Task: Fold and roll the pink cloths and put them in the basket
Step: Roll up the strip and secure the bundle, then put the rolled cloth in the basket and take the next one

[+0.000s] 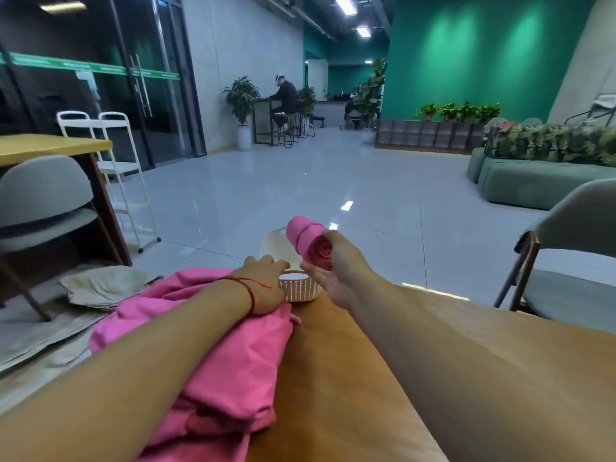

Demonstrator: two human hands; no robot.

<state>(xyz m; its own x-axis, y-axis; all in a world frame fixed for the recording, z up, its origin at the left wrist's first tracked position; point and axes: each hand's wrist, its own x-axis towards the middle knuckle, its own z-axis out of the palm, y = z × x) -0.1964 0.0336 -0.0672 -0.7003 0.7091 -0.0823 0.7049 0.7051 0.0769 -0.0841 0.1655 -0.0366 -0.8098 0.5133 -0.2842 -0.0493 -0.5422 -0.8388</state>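
The right hand, at centre frame, curls round one end of what it carries, and the left hand lies loose-fingered just left of it. The counter seems to end right behind the work, so a knock could send things to the floor. The pile of pink cloths, lower left, crowds the basket, which looks small; the rolled cloth, held above it, may catch the rim or unwind on release

Head-worn view, forward and down
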